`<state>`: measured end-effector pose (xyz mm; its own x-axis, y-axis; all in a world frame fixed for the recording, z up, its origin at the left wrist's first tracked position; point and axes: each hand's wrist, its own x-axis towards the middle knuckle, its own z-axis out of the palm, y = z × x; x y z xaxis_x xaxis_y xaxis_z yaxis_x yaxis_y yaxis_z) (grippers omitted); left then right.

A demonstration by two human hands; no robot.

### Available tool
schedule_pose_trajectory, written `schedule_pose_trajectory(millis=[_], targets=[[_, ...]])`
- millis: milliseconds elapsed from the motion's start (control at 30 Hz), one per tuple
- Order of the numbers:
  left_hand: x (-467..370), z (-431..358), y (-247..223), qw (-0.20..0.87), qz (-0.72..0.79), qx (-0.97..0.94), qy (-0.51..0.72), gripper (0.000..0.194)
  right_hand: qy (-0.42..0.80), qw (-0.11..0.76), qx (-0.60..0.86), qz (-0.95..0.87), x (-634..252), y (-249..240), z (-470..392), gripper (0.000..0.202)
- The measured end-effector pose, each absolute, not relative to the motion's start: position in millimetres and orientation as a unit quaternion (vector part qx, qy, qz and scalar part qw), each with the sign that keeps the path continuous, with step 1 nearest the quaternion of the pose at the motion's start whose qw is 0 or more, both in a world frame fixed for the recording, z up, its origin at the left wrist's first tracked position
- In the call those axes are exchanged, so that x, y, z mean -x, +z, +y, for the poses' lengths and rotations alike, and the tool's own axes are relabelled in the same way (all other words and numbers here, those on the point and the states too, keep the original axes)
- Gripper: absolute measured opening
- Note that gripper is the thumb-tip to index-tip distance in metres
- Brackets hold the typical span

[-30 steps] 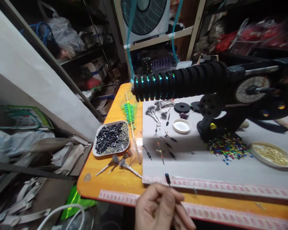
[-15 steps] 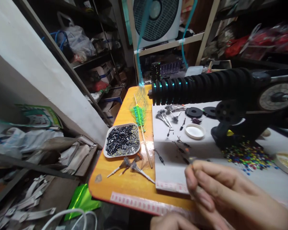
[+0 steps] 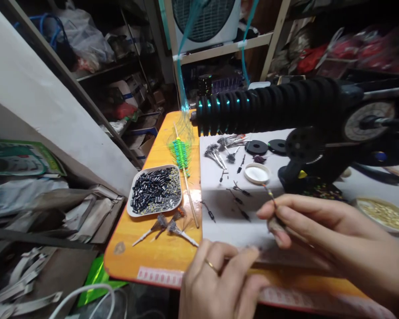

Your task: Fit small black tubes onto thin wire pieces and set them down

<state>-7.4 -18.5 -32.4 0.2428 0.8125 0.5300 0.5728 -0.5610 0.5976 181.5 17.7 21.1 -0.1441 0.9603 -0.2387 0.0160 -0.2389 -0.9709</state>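
My right hand point(image 3: 322, 230) hovers over the white sheet point(image 3: 226, 221) on the orange table point(image 3: 159, 248), pinching a thin float stick point(image 3: 270, 195) between thumb and forefinger. My left hand point(image 3: 219, 283), with a ring on one finger, is at the table's near edge, fingers curled; its fingertips seem to meet the lower end of the same stick, though that part is blurred. Small dark float pieces point(image 3: 236, 197) lie on the sheet just beyond my hands.
A black ribbed roller machine point(image 3: 266, 108) with gears spans the table's far side. A tray of black tubes point(image 3: 154, 190), a green bundle on a stick point(image 3: 181, 155), a white lid point(image 3: 256, 173), a dish of yellow bits point(image 3: 382, 212), cluttered shelves and a fan point(image 3: 202, 17) surround it.
My right hand has come in from the right and taken the stick's upper end. My left hand stays low at the table edge. The camera shifted slightly.
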Motion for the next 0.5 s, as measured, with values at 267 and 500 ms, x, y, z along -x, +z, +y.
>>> schedule_pose_trajectory(millis=[267,500], targets=[[-4.7,-10.4,-46.9,0.024,0.411,-0.799,0.439,0.011,0.321,0.355,0.567,-0.67,-183.6,18.7,24.7,0.029],[-6.2,-29.6,-58.9,0.157,0.401,-0.676,0.597,0.017,0.105,0.378,0.529,-0.753,-190.4,-9.3,5.2,0.032]])
